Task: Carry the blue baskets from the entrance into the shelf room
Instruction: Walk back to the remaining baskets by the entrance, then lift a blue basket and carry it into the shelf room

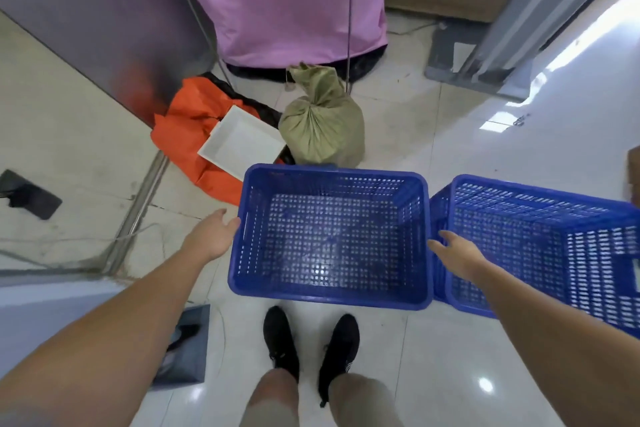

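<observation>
Blue basket [330, 236], empty, rigid perforated plastic, probably light; take by short-side rims. Left hand [211, 236] at 9 o'clock, right hand [457, 256] at 3: both grips apart, unclamped.

A single head-worn wide-angle camera looks steeply down and slightly forward from standing height. The wearer's two black shoes [310, 354] on the glossy white tiled floor [450, 357] sit at bottom centre, almost directly under the lens. Both bare forearms enter from the lower corners. The near perforated blue plastic basket [330, 236] fills the centre at close range. Wide-angle distortion bends the upright grey metal door frame [512, 17] at the upper right. No second view exists.
</observation>
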`<state>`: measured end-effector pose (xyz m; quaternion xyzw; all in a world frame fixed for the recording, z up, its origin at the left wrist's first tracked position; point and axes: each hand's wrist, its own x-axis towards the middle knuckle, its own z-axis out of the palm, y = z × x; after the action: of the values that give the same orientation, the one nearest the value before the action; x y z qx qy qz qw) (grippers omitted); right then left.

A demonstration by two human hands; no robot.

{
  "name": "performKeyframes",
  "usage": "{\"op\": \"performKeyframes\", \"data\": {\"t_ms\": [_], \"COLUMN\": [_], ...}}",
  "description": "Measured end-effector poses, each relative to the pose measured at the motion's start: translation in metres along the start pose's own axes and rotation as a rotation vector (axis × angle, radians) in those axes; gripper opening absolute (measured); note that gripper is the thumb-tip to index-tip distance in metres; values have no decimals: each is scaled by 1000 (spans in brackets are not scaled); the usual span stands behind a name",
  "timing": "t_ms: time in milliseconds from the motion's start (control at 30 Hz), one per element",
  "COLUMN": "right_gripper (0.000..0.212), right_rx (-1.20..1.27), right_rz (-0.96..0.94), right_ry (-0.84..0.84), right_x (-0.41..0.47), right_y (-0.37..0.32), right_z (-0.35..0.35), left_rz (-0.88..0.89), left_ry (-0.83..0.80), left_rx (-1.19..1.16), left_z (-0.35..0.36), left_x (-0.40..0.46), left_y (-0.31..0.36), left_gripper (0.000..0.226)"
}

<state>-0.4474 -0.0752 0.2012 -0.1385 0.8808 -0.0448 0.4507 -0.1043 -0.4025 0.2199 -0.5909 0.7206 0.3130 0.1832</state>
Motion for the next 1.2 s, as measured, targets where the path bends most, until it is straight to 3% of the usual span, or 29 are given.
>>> {"op": "performKeyframes", "data": {"t_ms": [167,367,567,633,800,967,1067,1200], "right_gripper": [70,69,22,17,22,30,31,30], "right_rx": [46,177,445,518,575,550,592,649], "right_rz": [50,159,317,314,306,211,114,23], "right_ry": [54,239,300,304,316,303,341,384], "right_x": [105,197,252,244,172,34,-46,-145], "right_y": [5,21,38,38,32,-3,-17,-27], "right_z": [50,103,129,128,94,9,-53,-139], "left_rz": [-83,-282,-285,-294,-301,-247,-157,47], "left_ry": [-7,1,6,-35,-59,-56,-19,38], "left_rx": [-96,-349,-625,-666,-667,-654,-660,-656], "left_z": [73,152,191,184,107,-28,-116,-225], "left_x": [102,212,253,250,185,81,21,-52], "left_y": [-30,-81,-106,-112,-103,-70,-31,29], "left_gripper": [72,71,53,56,58,63,69,59]}}
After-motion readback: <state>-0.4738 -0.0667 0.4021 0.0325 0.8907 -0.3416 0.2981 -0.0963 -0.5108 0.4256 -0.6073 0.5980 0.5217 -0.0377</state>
